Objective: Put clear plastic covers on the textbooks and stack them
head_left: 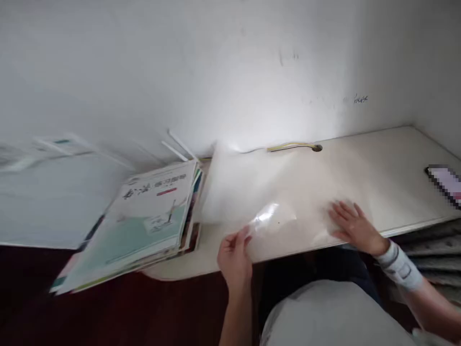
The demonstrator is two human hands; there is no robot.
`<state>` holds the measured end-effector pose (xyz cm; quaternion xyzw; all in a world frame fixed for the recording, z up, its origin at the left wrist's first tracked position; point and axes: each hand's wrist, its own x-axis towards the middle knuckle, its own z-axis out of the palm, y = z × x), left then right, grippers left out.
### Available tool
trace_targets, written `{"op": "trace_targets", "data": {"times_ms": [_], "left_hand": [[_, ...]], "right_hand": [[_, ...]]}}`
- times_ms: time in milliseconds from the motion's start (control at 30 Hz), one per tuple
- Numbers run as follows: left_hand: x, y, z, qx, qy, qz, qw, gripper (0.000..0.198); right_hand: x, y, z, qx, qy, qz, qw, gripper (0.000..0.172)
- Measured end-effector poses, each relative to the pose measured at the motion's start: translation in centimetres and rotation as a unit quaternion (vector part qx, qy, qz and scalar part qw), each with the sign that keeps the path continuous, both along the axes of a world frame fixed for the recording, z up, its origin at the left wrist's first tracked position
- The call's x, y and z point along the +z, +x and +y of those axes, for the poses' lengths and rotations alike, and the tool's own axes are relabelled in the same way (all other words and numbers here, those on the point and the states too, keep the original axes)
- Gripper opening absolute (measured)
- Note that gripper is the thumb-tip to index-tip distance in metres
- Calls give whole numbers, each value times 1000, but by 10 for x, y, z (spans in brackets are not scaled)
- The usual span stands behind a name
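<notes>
A clear plastic sheet [265,214] lies over the pale desk [389,192], its left part lifted and catching the light. My left hand [236,254] pinches the near edge of this sheet between thumb and fingers. My right hand [355,228] rests flat with its fingers spread, on the desk or the sheet near the front edge; which of the two it touches I cannot tell. A white wristband circles the right wrist.
At the left end stands a stack of books [154,211], partly overhanging the desk. Yellow and dark cables [291,145] run along the wall into a cable hole [317,148]. A blurred-out phone-like object [446,182] lies at far right. The white wall [230,72] closes off the back.
</notes>
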<state>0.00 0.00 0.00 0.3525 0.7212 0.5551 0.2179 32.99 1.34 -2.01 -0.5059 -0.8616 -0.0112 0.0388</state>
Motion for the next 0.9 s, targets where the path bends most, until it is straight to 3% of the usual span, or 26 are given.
{"op": "trace_targets", "data": {"times_ms": [100,233,433,567,633,733,800,900], "left_hand": [[2,-6,-6,-54,-11,154,987,24],[6,-7,-14,-123,11,327,937,26],[16,-7,-31,-107,111,430,889,38],[34,-26,-13,-75,128,497,855,22],[48,-48,6,-16,81,521,849,18],[66,-85,30,48,-89,546,832,43],[75,-100,37,37,-207,556,804,54],[83,-104,37,3,-298,577,761,46]], "right_hand": [[7,32,19,-33,-41,-1,999,54],[16,59,30,-33,-111,6,993,57],[21,72,34,-10,-160,28,987,58],[19,76,43,7,-154,30,988,56],[16,78,46,11,-142,29,989,56],[4,81,47,-6,-93,42,995,58],[-7,84,45,-26,-45,57,997,60],[-25,89,42,-44,4,65,997,60]]}}
